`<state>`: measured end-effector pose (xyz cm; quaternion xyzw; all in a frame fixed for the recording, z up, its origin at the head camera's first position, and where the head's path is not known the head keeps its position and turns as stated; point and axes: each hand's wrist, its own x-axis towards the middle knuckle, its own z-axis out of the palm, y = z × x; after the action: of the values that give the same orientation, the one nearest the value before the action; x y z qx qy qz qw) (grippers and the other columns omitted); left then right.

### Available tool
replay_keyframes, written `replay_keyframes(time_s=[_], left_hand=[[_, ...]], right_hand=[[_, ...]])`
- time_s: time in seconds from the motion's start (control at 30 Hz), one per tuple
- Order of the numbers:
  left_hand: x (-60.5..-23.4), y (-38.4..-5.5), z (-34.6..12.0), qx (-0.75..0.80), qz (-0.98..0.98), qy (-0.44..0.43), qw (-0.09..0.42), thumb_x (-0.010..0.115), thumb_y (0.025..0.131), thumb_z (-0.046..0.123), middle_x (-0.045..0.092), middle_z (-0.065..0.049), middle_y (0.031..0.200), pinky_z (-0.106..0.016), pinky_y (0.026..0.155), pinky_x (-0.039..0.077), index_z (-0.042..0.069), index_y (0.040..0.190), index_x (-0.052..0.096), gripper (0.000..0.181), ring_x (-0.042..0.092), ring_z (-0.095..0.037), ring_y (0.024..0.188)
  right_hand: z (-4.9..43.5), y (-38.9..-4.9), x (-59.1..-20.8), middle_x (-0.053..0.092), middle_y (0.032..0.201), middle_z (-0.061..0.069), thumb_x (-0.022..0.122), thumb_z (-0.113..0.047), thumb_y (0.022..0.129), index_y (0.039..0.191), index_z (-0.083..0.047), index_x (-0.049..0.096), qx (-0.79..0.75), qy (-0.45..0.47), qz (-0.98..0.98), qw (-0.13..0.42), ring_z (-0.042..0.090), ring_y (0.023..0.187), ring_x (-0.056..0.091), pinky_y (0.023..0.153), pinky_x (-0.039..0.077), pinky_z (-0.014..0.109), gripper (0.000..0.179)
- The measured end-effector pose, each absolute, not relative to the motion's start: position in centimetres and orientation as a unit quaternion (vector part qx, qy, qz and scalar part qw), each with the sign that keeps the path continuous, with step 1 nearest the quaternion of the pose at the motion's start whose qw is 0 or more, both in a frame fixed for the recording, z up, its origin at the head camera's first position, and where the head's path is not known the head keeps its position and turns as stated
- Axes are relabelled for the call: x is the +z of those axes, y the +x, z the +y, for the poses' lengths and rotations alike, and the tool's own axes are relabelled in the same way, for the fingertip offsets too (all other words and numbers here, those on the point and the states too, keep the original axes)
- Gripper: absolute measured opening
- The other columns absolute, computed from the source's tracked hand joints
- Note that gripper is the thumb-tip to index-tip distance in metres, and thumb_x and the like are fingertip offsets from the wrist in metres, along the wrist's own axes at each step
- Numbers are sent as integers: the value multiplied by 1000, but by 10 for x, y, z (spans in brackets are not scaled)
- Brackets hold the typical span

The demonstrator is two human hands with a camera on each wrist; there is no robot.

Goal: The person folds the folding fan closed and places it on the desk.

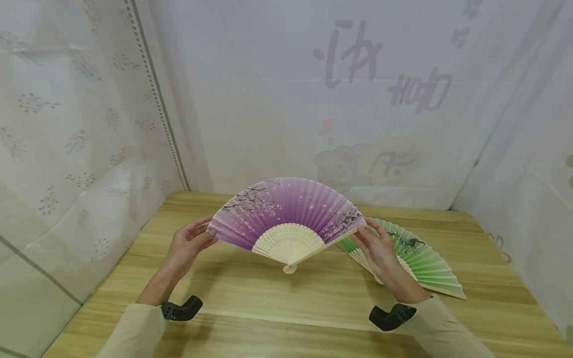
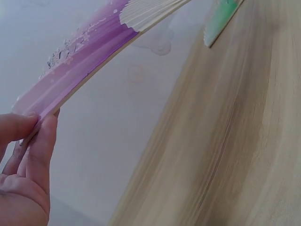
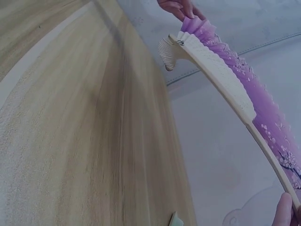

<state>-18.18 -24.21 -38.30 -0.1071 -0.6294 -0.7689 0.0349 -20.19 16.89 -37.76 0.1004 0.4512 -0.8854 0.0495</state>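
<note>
A purple folding fan (image 1: 295, 204) with a blossom print and pale slatted ribs is spread wide above the table in the head view. At its left corner, my left hand (image 1: 185, 246) pinches the edge; the left wrist view shows thumb and fingers on either side of the purple fan (image 2: 89, 66). My right hand (image 1: 378, 248) holds the outer rib near the right corner. The right wrist view shows that rib running down to my right fingers (image 3: 283, 212). A spread green folding fan (image 1: 425, 258) lies on the table, partly hidden behind my right hand and forearm.
The wooden table (image 1: 250, 313) has printed cloth (image 1: 268, 99) hanging behind it and at both sides. A black wrist device (image 1: 181, 309) sits on the left wrist, with another black device (image 1: 391, 317) on the right.
</note>
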Motion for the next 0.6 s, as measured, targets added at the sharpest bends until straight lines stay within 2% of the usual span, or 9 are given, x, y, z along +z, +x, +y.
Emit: replay_keyframes(time_s=[0.3, 0.6], left_hand=[[-380, -181, -237, -762, -638, -103, 43, 54, 86, -2, 63, 1, 99, -25, 77, 49, 6, 115, 56, 30, 61, -11, 88], [-375, -180, -232, -747, -656, -96, 48, 56, 86, 2, 62, 3, 100, -25, 78, 48, 3, 117, 53, 31, 61, -11, 89]], right_hand=[[167, -200, -375, 55, 92, 3, 49, 0, 89, 123, -9, 34, -885, 91, 453, 50, 12, 80, 60, 85, 45, 23, 38], [166, -200, -373, 57, 89, 3, 51, 0, 88, 110, -11, 43, -887, 74, 454, 47, 12, 79, 61, 82, 47, 24, 26]])
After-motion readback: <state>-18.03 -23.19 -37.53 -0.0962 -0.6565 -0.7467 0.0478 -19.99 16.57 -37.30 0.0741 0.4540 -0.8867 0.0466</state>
